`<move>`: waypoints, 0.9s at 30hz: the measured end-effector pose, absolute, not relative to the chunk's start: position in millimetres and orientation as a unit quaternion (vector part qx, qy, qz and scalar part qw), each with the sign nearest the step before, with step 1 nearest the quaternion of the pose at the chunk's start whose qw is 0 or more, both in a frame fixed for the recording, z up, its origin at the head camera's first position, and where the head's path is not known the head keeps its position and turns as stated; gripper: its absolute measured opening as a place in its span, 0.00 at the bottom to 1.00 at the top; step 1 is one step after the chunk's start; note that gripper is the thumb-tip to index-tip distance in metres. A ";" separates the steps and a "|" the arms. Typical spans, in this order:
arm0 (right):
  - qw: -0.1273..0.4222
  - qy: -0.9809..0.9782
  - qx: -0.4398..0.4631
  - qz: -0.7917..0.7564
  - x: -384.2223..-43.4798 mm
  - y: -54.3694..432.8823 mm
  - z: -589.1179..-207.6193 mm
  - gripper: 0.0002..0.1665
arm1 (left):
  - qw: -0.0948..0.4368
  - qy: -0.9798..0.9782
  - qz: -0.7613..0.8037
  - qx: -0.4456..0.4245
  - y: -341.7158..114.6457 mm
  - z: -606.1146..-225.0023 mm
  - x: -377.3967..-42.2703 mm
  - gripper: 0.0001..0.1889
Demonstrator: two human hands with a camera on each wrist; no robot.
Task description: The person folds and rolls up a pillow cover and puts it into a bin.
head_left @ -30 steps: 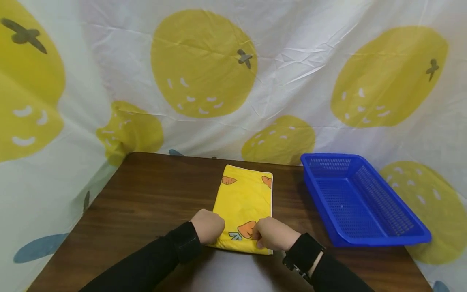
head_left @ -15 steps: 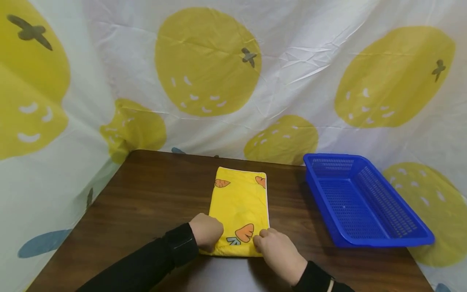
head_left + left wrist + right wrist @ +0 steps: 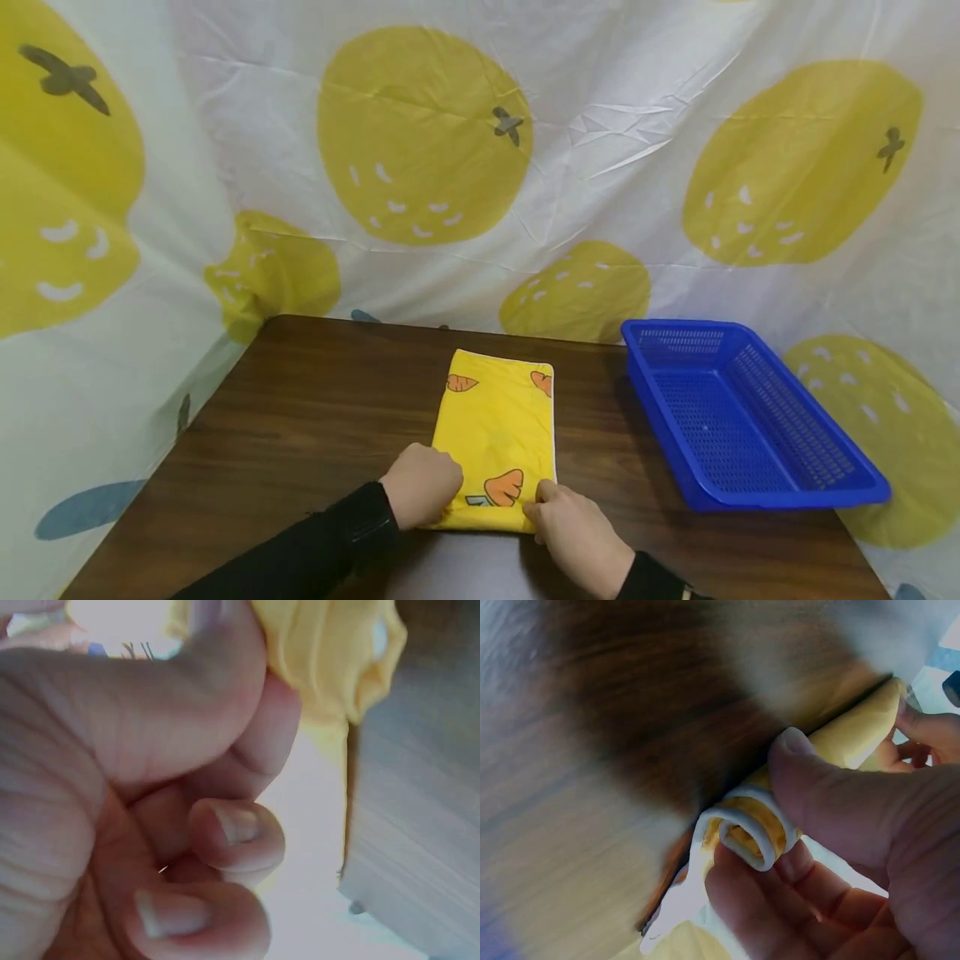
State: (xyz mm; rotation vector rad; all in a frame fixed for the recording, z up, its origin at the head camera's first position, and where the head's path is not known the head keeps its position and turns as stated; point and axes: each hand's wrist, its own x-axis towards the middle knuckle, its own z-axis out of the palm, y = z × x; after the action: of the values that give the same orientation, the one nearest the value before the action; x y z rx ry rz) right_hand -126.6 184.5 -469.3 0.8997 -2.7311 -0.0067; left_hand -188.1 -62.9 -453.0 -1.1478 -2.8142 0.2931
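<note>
Looking like a screened-off indoor work spot; whether home, office or lab isn't showing. White sheeting [image 3: 600,183] with yellow fruit print is hanging behind and along both sides, closing in a dark wood-grain desk [image 3: 337,375]. Blue plastic basket [image 3: 787,501] is sitting at its right side.

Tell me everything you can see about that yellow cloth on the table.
The yellow cloth looks like soft, thin fabric, printed with orange carrots and edged in white trim along its far and right sides. Its far part lies flat on the dark wood-look tabletop, left of the blue basket. The near edge is rolled up; the right wrist view shows the roll's spiral end. The left hand pinches the roll's left end, where fabric bunches, and the right hand pinches its right end.
</note>
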 end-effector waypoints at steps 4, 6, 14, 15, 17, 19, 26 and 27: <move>0.155 -0.941 0.301 -0.022 -127.8 183.0 -469.4 0.16 | 0.119 -0.911 0.111 -0.380 -64.5 -458.1 -168.4 0.16; 0.138 -0.946 0.292 -0.002 -130.1 182.8 -467.8 0.15 | 0.131 -0.911 0.113 -0.375 -67.1 -459.3 -159.0 0.15; 0.058 -0.956 0.276 0.085 -142.8 186.9 -463.8 0.14 | 0.101 -0.923 0.042 -0.369 -84.0 -470.1 -141.7 0.08; 0.052 -0.955 0.275 0.095 -144.6 187.8 -463.9 0.15 | 0.099 -0.925 0.031 -0.366 -85.6 -471.2 -142.4 0.08; 0.041 -0.954 0.273 0.114 -148.0 189.3 -464.3 0.16 | 0.104 -0.928 0.002 -0.359 -88.5 -473.7 -144.5 0.09; 0.032 -0.954 0.267 0.129 -151.3 189.9 -465.1 0.17 | 0.109 -0.929 -0.026 -0.352 -91.4 -475.6 -147.1 0.11; 0.031 -0.956 0.260 0.131 -160.5 188.2 -466.9 0.16 | 0.107 -0.930 -0.078 -0.343 -96.8 -479.4 -151.0 0.10; 0.033 -0.956 0.260 0.129 -161.9 187.9 -466.6 0.16 | 0.108 -0.930 -0.072 -0.344 -96.5 -479.5 -151.2 0.09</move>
State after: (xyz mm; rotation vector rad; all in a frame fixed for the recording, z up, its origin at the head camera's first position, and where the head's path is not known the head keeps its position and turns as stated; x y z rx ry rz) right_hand -161.9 187.9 -466.6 0.7999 -2.9435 0.3972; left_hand -151.2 -96.5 -479.5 -1.0112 -2.7363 -0.2105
